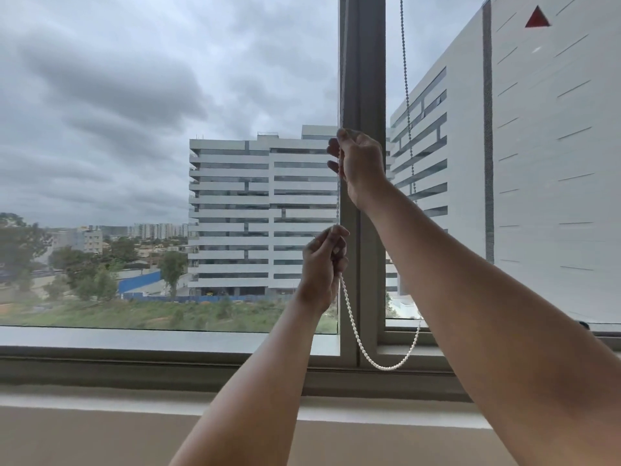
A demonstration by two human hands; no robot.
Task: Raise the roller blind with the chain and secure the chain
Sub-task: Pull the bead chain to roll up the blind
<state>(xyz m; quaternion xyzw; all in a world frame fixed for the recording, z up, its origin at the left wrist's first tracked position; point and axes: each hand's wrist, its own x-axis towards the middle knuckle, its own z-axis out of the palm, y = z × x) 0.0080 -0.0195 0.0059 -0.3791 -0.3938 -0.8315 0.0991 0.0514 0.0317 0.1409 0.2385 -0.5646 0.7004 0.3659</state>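
A white bead chain hangs in a loop in front of the grey window mullion. Its lowest part curves just above the sill, and its other strand runs up on the right, out of the top of the view. My right hand grips the left strand high up, fingers curled round it. My left hand grips the same strand lower down, right below the right hand. The roller blind itself is out of view above.
A large window shows buildings, trees and cloudy sky. The grey window frame and sill run across below the glass, with a beige ledge nearer me. My right forearm crosses the right pane.
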